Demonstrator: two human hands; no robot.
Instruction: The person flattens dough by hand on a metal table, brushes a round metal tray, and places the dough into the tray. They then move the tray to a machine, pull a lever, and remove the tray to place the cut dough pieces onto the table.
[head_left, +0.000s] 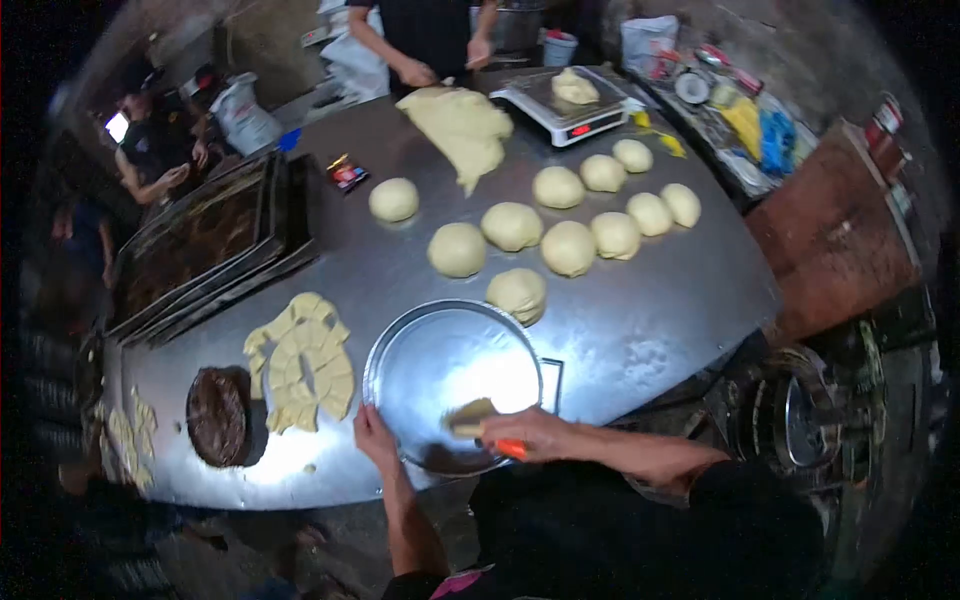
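A round metal pan point(450, 350) lies on the steel table at its near edge. My left hand point(375, 437) grips the pan's left rim. My right hand point(530, 434) is closed around the orange handle of a brush point(470, 412), whose bristles are over the lower right of the pan; whether they touch it I cannot tell. Just behind the pan sits a dough ball point(517, 294). Cut dough pieces point(305, 365) lie left of the pan, beside a round dark brown mass point(218, 416).
Several dough balls point(568, 248) are spread beyond the pan. A dough sheet point(460, 125) lies before a person point(425, 40) across the table. A scale point(565, 105) holds dough at the back. Stacked trays point(200, 245) stand left. Other people are at far left.
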